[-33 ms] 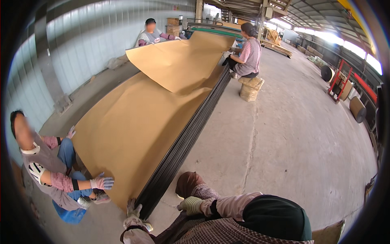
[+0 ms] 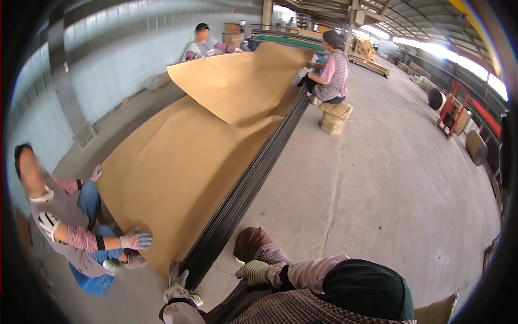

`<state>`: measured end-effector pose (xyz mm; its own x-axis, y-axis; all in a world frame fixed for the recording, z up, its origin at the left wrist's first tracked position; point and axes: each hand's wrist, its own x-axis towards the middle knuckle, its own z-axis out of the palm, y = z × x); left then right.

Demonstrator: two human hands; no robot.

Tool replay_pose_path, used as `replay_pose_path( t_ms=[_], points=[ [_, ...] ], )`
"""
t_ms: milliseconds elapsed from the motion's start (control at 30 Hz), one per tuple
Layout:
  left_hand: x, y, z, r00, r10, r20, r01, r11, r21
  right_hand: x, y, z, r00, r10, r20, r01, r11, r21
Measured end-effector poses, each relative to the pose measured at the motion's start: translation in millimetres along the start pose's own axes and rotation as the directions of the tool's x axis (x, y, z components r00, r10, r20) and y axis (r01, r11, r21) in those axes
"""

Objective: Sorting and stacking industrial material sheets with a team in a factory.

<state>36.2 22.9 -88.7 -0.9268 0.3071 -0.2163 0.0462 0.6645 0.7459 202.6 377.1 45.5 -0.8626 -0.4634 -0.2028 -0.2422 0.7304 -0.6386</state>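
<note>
A large tan sheet [image 2: 178, 156], apparently paper or thin board, lies over a long stack of dark sheets [image 2: 237, 200]. Its far part is lifted and folded back in a raised flap [image 2: 237, 81]. My gloved left hand [image 2: 177, 278] is at the near corner of the stack, fingers against the tan sheet's edge and thumb apart. In a striped glove, my right hand [image 2: 253, 272] rests by my knee, away from the stack. Its fingers curl under, and anything inside them is hidden.
A co-worker [image 2: 70, 216] squats at the left with gloved hands on the sheet's edge. Another person [image 2: 202, 43] is at the far left side; a third [image 2: 335, 70] sits on a wrapped bundle [image 2: 334, 119]. A red hand truck [image 2: 450, 110] and rolls [image 2: 476, 147] stand far right.
The whole view has shifted very slightly. My hands, the co-workers and the tan sheet hold the same places.
</note>
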Motion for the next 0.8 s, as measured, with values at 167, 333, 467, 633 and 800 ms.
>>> replay_pose_path(
  t_ms=[167,333,467,633,800],
  points=[
    [-48.8,73.5,-6.9,0.977,0.171,0.128,-0.184,0.979,0.092,-17.2,5.0,-9.6,0.998,0.059,0.01,-0.059,0.998,-0.019],
    [-15.9,43.9,-1.1,0.994,-0.092,0.062,0.085,0.99,0.108,-5.4,-3.3,-2.2,0.995,0.043,0.092,-0.033,0.994,-0.105],
    [-10.3,31.5,8.9,0.992,-0.095,0.08,0.086,0.991,0.107,-5.1,-7.5,-8.2,0.991,0.058,0.124,-0.044,0.993,-0.114],
    [-5.4,38.4,15.3,0.993,-0.106,0.053,0.101,0.991,0.088,-5.0,-0.5,-15.4,0.989,0.064,0.131,-0.048,0.992,-0.117],
    [-34.0,53.6,0.6,0.992,-0.117,0.044,0.123,0.84,-0.528,-4.4,4.6,-16.4,0.99,0.064,0.127,-0.048,0.991,-0.126]
  ],
)
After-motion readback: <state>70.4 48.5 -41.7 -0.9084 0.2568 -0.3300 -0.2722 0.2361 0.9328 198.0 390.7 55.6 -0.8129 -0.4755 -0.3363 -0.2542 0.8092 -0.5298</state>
